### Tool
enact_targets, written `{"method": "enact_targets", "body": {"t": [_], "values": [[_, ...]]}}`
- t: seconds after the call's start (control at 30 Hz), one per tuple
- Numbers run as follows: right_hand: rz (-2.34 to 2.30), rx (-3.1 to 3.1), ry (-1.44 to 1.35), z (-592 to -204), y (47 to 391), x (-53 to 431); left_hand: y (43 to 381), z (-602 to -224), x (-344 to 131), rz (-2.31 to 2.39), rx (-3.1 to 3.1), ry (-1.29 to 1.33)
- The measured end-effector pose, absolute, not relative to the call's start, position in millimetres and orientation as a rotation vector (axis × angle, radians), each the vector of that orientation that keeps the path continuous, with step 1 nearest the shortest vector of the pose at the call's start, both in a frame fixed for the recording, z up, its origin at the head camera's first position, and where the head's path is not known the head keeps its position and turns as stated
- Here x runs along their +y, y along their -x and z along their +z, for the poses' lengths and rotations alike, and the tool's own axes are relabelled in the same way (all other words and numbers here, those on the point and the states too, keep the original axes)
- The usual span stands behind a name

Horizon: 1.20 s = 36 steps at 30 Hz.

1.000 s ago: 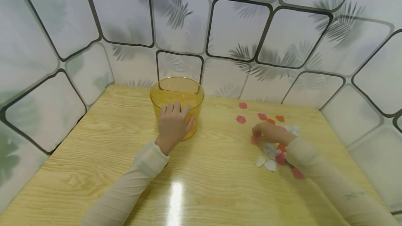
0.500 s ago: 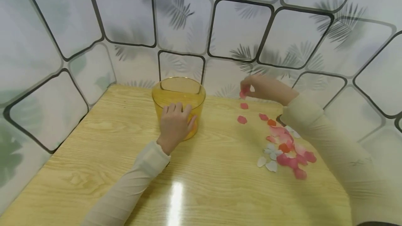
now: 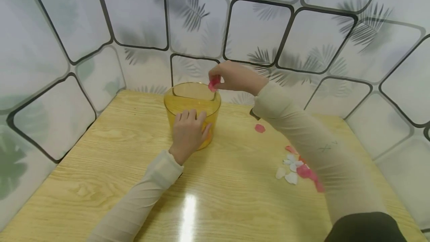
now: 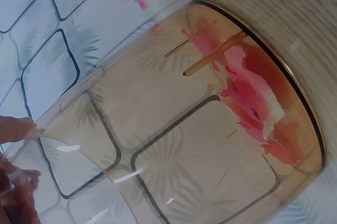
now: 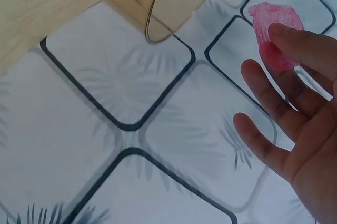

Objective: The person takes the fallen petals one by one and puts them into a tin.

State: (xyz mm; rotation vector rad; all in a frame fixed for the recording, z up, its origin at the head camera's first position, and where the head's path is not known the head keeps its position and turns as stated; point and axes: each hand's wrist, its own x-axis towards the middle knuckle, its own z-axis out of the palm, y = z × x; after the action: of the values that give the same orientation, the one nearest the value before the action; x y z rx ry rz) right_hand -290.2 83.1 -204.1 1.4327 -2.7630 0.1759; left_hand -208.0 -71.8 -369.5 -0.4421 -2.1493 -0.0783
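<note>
A transparent amber bucket (image 3: 173, 102) stands on the table, wide end up. My left hand (image 3: 188, 135) holds it at the near rim, thumb along the outer wall; its fingers (image 4: 16, 129) show at the rim in the left wrist view. Several pink, red and pale petals (image 4: 253, 92) lie in the bottom of the bucket. Between thumb and fingertips my right hand (image 3: 236, 75) pinches a pink petal (image 5: 274, 16), just over the bucket's right rim. Its other fingers spread loosely in the right wrist view.
Scattered petals, pink (image 3: 305, 171) and white (image 3: 291, 177), lie on the wooden table (image 3: 235, 197) at the right, partly hidden under my right sleeve. One pink petal (image 3: 259, 128) lies apart, closer to the bucket. A patterned wall covering (image 3: 258, 29) encloses the table's back and sides.
My right hand has lifted a pink petal from the petals on the right, risen, and carried it left to the bucket's rim. The left hand has stayed on the bucket.
</note>
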Motion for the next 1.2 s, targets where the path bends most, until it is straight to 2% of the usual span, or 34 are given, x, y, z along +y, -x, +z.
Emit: {"method": "enact_targets", "body": {"t": [0.33, 0.6, 0.97, 1.2], "values": [[0.198, -2.756, -1.478, -244, 302, 47, 207, -370, -68, -0.063, -2.137, 0.445], [0.204, -2.835, -1.433, -253, 301, 50, 209, -373, -65, -0.068, -2.138, 0.451], [0.218, -2.751, -1.345, -239, 278, 120, 206, -369, -66, -0.097, -2.137, 0.457], [0.155, -2.699, -1.324, -255, 244, 191, 208, -368, -70, -0.102, -2.122, 0.443]]}}
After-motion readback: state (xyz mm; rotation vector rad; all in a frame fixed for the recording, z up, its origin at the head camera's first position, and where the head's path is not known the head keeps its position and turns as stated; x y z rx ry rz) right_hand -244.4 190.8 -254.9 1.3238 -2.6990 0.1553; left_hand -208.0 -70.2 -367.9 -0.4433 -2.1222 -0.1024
